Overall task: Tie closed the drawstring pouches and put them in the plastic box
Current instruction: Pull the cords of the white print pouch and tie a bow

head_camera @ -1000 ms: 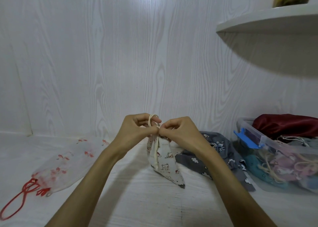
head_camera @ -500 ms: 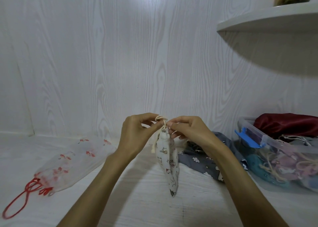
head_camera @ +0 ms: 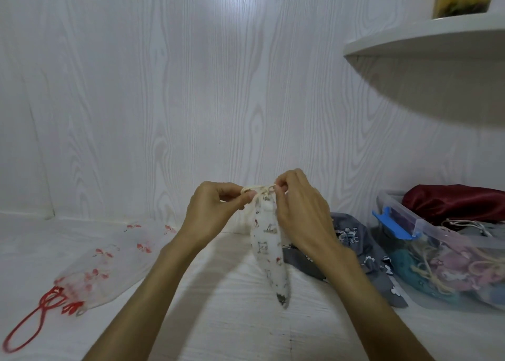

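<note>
Two hands: both raised above the white wood-grain bench (head_camera: 246, 328), working one pouch.
Pouch in hand: small white cotton drawstring pouch with printed animal figures (head_camera: 266, 247), hanging mouth-up between the hands, its lower tip just over the middle of the bench; contact with the bench cannot be told.
Left hand (head_camera: 210, 213): narrow, thumb and forefinger pinching the cream drawstring cord (head_camera: 257, 189) at the left of the gathered mouth.
Right hand (head_camera: 300, 210): narrow, fingertips pinching the same cord at the right of the mouth.
Step in hand (judged): drawing the knot tight.
Method: pull the two cord ends apart level and evenly; keep the pinch close to the knot so that the loop seats against the gathered neck; hold tension until the knot locks, or the mouth may reopen.
Destination: clear plastic box with blue latch (head_camera: 440, 254), at the right edge of the bench, already holding several tied pouches.
Waiting: grey printed fabric pouch (head_camera: 363, 248), between the hands and the box; sheer white pouch with red print and red cord (head_camera: 103, 265), towards the left edge.
</note>
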The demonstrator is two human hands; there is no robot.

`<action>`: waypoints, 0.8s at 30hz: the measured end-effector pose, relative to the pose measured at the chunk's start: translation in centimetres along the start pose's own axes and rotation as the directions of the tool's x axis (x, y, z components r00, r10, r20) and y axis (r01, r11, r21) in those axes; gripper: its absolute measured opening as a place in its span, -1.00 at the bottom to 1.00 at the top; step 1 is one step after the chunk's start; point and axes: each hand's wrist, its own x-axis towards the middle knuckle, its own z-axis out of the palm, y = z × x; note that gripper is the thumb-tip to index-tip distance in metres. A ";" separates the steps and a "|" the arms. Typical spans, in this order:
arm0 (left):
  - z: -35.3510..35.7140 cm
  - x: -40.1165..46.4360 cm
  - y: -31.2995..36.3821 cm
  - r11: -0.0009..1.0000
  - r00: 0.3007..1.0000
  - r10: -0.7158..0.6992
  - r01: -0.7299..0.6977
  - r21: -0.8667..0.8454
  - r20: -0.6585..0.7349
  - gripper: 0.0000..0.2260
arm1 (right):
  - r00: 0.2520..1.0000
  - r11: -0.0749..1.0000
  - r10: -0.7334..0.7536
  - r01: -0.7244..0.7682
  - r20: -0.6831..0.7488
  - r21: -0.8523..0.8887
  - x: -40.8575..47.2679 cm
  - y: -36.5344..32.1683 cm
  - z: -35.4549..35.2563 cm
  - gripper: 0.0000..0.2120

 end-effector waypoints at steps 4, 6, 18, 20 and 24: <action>-1.0 0.3 -0.6 0.998 0.999 -0.050 0.050 0.036 -0.001 -0.90 | 0.988 0.966 -0.154 0.152 0.007 -0.210 -0.4 0.8 1.0 -0.90; -0.7 0.2 -0.8 0.996 0.997 -0.077 0.076 0.053 0.026 -0.90 | 0.979 0.992 0.065 -0.084 0.191 0.093 -0.2 0.8 0.6 -0.89; -0.3 0.1 -1.5 0.989 0.990 -0.062 0.044 0.144 0.123 -0.94 | 0.812 0.857 0.299 -0.459 0.501 0.232 0.2 1.3 -1.0 -0.66; -0.4 0.1 -1.2 0.992 0.981 -0.094 0.077 0.104 0.167 -0.92 | 0.810 0.845 0.276 -0.461 0.517 0.270 0.4 0.9 -1.5 -0.71; -0.9 -0.8 -0.7 0.948 0.899 -0.281 0.315 -0.050 0.336 -0.62 | 0.748 0.566 0.333 -0.646 0.574 0.513 1.1 0.3 -2.6 -0.80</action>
